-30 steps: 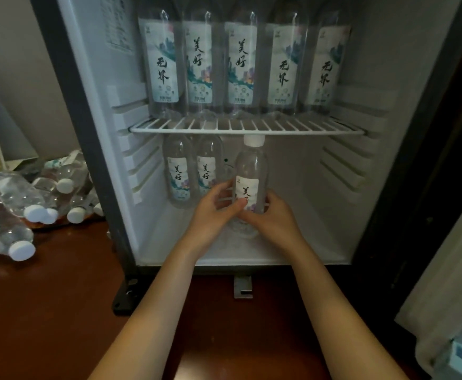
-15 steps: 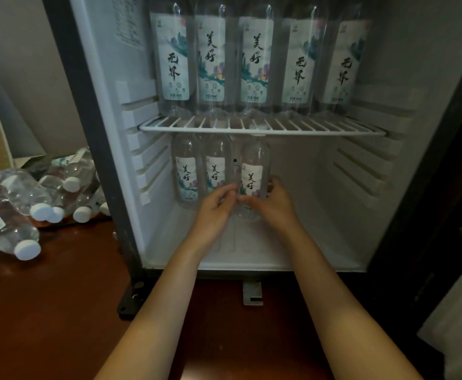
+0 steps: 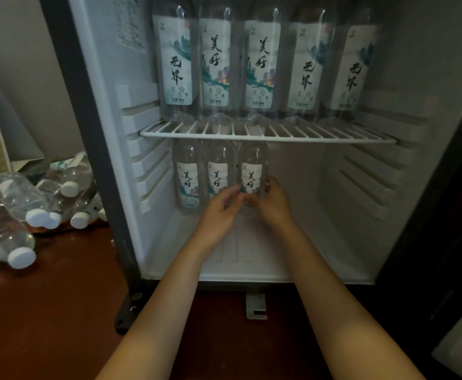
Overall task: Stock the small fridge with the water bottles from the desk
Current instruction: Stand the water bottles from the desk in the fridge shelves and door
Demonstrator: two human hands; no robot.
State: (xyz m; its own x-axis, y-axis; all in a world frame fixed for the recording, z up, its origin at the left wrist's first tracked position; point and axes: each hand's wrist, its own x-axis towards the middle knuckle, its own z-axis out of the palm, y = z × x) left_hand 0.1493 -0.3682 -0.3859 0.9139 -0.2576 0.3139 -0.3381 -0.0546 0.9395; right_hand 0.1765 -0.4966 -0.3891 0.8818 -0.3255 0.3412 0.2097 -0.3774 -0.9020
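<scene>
right hand (image 3: 273, 205) grips bottle (image 3: 252, 175) | left hand (image 3: 220, 215) blurred, perhaps touching | fridge (image 3: 361, 242)

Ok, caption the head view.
Left hand and right hand steady a clear plastic water bottle below the white wire shelf.

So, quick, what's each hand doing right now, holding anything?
Left hand: fingers blurred beside the third lower bottle, grip cannot be told.
Right hand: fingers curled round that bottle, holding it.
</scene>
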